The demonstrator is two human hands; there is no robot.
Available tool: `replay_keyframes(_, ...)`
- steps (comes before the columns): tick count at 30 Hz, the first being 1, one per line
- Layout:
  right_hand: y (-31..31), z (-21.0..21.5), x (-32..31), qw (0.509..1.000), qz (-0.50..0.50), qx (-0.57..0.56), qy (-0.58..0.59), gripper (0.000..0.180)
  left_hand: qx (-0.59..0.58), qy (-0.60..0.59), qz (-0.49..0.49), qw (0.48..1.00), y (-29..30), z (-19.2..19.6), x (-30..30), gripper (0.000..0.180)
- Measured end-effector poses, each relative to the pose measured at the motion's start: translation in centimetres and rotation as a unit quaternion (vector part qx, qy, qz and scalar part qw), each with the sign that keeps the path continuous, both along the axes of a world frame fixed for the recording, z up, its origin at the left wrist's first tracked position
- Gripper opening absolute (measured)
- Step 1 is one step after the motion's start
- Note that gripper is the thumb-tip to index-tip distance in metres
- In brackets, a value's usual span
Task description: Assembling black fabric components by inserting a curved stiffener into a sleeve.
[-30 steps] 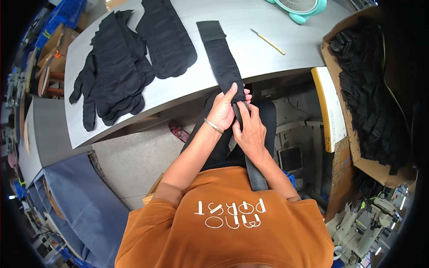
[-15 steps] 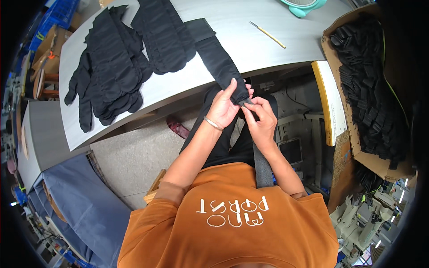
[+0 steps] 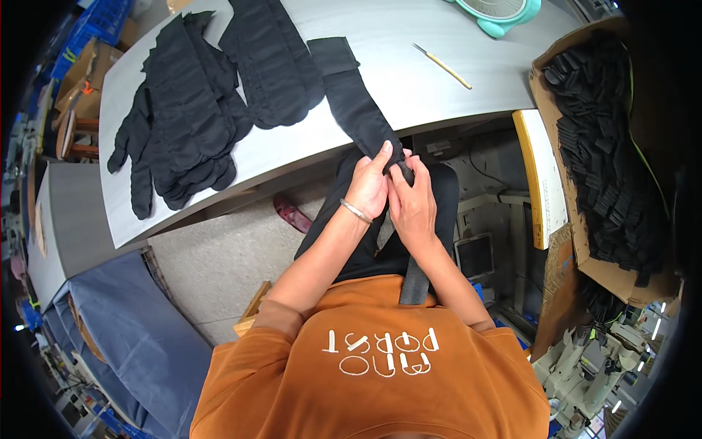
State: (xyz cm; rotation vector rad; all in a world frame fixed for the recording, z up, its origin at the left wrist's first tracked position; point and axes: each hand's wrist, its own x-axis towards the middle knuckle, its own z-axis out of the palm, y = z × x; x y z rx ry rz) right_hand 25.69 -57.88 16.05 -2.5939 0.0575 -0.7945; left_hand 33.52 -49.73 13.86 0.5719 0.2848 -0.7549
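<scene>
A long black fabric strip (image 3: 358, 99) runs from the table down past its front edge, with a folded patch at its far end. My left hand (image 3: 369, 186) is closed on the near end of this strip, thumb on top. Close against it, my right hand (image 3: 413, 201) has its fingers curled on the same end, around a dark piece that looks like webbing. Below my right wrist a dark grey webbing strap (image 3: 414, 284) hangs over my lap; its path behind the hand is hidden.
Stacked black fabric pieces (image 3: 194, 110) lie on the white table (image 3: 395, 44) at left. A wooden-handled pointed tool (image 3: 446, 67) and a teal-rimmed round object (image 3: 501, 9) lie farther back. At right stands a cardboard box (image 3: 545, 91) of black pieces, beside a white yellow-edged board (image 3: 537, 179).
My right hand has moved in towards my left, its fingers now curled further around the strip's end. The hanging webbing strap has shifted left and its lower end has risen.
</scene>
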Motion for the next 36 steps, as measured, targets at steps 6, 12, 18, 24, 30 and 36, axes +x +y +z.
replay_keyframes(6, 0.9, 0.8, -2.0, 0.958, -0.071, -0.021, 0.277, 0.054, 0.032, -0.033, -0.015, 0.999, -0.2, -0.2, -0.6, 0.031)
replay_keyframes(12, 0.0, -0.2, 1.2, 0.969, -0.065, -0.018, 0.237, 0.031, 0.026, -0.063, -0.032, 0.997, -0.8, -0.1, -0.7, 0.029)
replay_keyframes(18, -1.2, 1.5, -0.9, 0.948, -0.015, -0.016, 0.319, 0.053, 0.026, -0.036, -0.065, 0.997, 0.3, 0.5, -1.2, 0.043)
replay_keyframes(24, -0.5, -0.2, -0.2, 0.951, -0.066, 0.011, 0.300, 0.038, 0.027, -0.047, -0.041, 0.998, -1.1, -0.5, -1.5, 0.032)
replay_keyframes(30, -1.0, -0.6, 0.0, 0.961, -0.045, 0.003, 0.274, 0.021, 0.003, -0.037, -0.039, 0.999, -0.8, -0.2, -1.0, 0.033)
replay_keyframes(36, 0.5, 1.6, -2.4, 0.940, -0.078, -0.025, 0.330, 0.046, 0.030, -0.042, -0.023, 0.998, -1.0, 0.4, -1.1, 0.033)
